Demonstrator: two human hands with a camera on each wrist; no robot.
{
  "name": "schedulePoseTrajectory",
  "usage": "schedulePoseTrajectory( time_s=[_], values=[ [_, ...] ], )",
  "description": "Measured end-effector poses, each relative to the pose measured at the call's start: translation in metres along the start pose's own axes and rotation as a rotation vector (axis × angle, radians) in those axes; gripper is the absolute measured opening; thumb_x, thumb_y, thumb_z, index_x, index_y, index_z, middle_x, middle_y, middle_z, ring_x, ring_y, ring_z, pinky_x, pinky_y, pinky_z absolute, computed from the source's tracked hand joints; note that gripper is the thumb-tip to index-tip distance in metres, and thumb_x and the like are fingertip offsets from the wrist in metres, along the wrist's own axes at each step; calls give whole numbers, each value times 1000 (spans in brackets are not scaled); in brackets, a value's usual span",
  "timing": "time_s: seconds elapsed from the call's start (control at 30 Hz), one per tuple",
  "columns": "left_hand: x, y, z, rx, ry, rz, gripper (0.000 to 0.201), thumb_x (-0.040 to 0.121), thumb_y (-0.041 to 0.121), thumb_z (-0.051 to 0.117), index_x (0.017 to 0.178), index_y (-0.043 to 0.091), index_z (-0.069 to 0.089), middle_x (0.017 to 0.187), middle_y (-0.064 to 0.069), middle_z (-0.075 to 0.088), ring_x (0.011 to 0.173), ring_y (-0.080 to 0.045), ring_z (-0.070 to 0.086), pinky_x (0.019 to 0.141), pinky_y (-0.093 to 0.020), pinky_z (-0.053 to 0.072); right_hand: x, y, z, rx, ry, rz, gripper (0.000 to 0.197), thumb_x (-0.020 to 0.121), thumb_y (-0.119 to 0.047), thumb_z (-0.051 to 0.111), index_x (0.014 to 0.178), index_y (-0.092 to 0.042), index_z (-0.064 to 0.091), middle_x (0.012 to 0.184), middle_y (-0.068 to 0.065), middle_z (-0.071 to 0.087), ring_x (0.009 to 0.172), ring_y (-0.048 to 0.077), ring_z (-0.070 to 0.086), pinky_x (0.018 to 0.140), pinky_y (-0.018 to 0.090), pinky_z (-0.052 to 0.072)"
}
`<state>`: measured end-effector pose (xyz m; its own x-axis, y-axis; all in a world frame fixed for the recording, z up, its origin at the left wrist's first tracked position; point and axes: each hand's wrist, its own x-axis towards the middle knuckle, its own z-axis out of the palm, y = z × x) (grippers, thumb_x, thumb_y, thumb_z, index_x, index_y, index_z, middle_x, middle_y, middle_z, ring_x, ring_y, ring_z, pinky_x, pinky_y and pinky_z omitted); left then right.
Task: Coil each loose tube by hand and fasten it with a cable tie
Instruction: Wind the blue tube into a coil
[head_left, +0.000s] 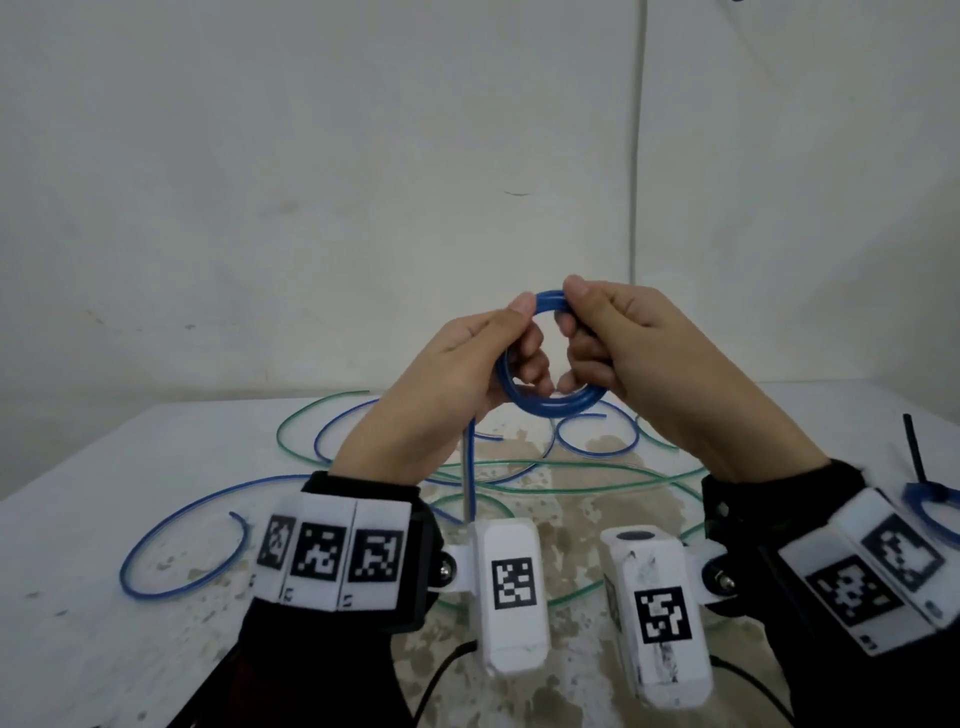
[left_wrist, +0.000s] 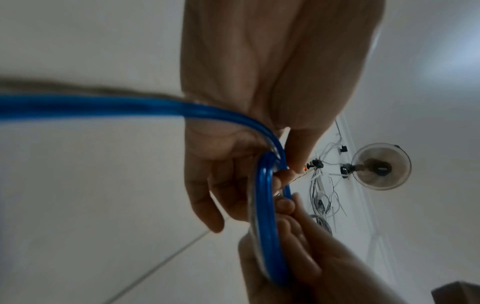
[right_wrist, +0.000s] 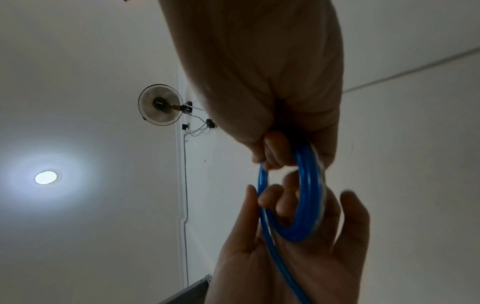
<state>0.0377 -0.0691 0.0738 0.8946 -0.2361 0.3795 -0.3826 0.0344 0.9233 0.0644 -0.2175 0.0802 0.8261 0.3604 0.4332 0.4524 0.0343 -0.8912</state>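
**Both hands hold a blue coil above the table**

The left hand (head_left: 447, 374) and the right hand (head_left: 639, 358) meet in mid-air over the white table (head_left: 78, 519), each clamped on the same blue tube coil (head_left: 550, 405). The coil stands upright, several turns thick. The left hand's thumb and fingers pinch it from about 9 to 11 o'clock on the ring; the right hand's thumb presses at 12 o'clock and its curled fingers pass through the ring and grip it at about 3 to 5 o'clock. A loose tail (head_left: 470, 467) of the same tube drops from under the left palm toward the table.

In the left wrist view the tail sweeps across the palm to the 9 o'clock edge before joining the coil (left_wrist: 267, 216). In the right wrist view the coil (right_wrist: 309, 195) sits between both sets of fingers.

On the table beyond the hands lie loose blue tubes (head_left: 182, 519) and green tubes (head_left: 571, 486), overlapping in a tangle. At 3 o'clock of the head view, near the right wrist, a finished blue coil (head_left: 930, 506) lies with a black cable tie (head_left: 915, 452) sticking up from it.
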Motion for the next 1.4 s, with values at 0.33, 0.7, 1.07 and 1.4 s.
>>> schedulePoseTrajectory(
  time_s=[0.33,0.7,1.07,1.4],
  values=[
    [-6,4,-9,189,-2,35,42,99,26,40,59,12,43,56,4,43,59,-14,47,66,-22,44,-4,-6,1,45,-137,45,33,102,-25,36,77,-8,50,50,-9,26,44,7,24,57,23,50],
    [-10,9,-11,258,-44,28,45,99,24,40,55,17,45,61,-2,45,63,-14,52,70,-23,44,-4,-5,-4,58,-162,103,34,99,-31,43,76,-8,54,55,0,36,44,13,38,65,33,54],
    [-8,8,-8,63,-75,17,40,89,38,42,56,15,42,63,-4,50,71,-19,51,75,-26,47,-3,-10,0,160,-54,85,36,102,-25,38,74,-7,51,51,3,34,41,13,39,49,20,46],
    [-3,6,0,13,21,71,36,93,39,42,75,9,47,59,-2,49,61,-17,50,67,-26,46,-4,-12,8,209,27,-4,36,102,-29,36,73,-10,45,44,-11,23,39,7,21,48,20,41]
  ],
)
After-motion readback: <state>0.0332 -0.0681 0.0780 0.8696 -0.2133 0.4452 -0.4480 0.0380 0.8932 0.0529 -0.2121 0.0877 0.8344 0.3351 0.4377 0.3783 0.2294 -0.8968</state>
